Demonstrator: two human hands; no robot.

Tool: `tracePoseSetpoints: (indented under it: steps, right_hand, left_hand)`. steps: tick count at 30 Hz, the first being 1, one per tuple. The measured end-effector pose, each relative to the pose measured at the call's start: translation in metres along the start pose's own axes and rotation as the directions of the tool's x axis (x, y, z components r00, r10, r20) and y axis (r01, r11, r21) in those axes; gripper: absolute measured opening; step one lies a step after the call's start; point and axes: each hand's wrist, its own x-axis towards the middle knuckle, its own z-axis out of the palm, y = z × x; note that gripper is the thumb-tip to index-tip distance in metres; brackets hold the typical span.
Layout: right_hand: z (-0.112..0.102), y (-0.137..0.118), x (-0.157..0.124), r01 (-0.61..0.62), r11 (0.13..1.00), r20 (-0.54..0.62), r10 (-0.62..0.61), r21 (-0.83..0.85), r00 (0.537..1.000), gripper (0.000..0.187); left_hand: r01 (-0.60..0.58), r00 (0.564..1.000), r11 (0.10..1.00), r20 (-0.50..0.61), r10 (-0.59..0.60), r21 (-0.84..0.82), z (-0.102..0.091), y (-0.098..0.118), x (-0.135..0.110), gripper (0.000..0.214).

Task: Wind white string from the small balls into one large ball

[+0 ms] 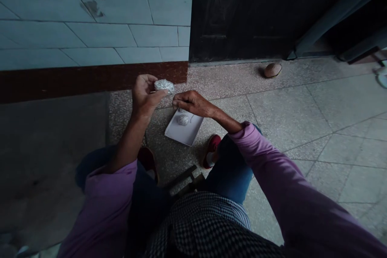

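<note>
Between the fingers and thumb of my left hand [145, 94] is a bundle of pale, shiny white yarn [164, 85], held up in front of the wall's base. My right hand [193, 102] is just to its right, over the far edge of a shallow white box [181, 134]; its fingers are closed in a pinch, and what they hold is too small to make out. A ball of white yarn [183, 119] lies in the box with a loose strand beside it. Part of another pale piece behind the ball is covered by my right hand.
The box stands on the tiled floor [272, 109] between my red shoes [211, 151]. A pale tiled wall [105, 34] with a brown skirting and a dark door [238, 16] are ahead. A round brownish object [272, 70] lies by the door. A dark mat-like area [51, 149] covers the left.
</note>
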Motion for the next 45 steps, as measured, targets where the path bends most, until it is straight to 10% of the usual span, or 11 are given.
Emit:
tracePoseSetpoints:
  steps: [8, 17, 26, 31, 36, 45]
  right_hand:
    - [-0.027, -0.003, 0.014, 0.1, 0.995, -0.221, -0.095, 0.011, 0.971, 0.062]
    - [-0.011, 0.01, 0.017, -0.013, 0.994, -0.233, -0.012, -0.106, 0.973, 0.062]
    - [0.009, 0.015, 0.009, 0.071, 0.989, -0.012, -0.073, -0.133, 0.997, 0.046]
    - [-0.005, 0.011, 0.01, 0.079, 0.994, -0.102, -0.086, -0.07, 0.991, 0.069]
    - [-0.025, 0.023, 0.02, 0.081, 0.996, -0.287, -0.091, -0.048, 0.954, 0.071]
    - [-0.011, 0.016, 0.017, 0.026, 0.995, -0.207, -0.044, -0.092, 0.977, 0.067]
  left_hand:
    - [0.184, 0.886, 0.983, 0.431, -0.17, 0.011, 0.007, 0.032, -0.031, 0.049]
    - [0.177, 0.966, 0.934, 0.235, -0.105, -0.31, 0.005, 0.028, -0.026, 0.056]
    - [0.062, 0.994, 0.984, -0.08, -0.077, -0.166, -0.008, -0.003, -0.005, 0.058]
    - [0.049, 0.994, 0.997, 0.095, -0.055, 0.06, -0.005, 0.0, -0.013, 0.057]
    - [0.122, 0.943, 0.99, 0.32, -0.092, -0.075, 0.0, 0.01, -0.023, 0.051]
    - [0.126, 0.973, 0.939, 0.222, -0.055, -0.32, 0.002, 0.003, -0.019, 0.052]
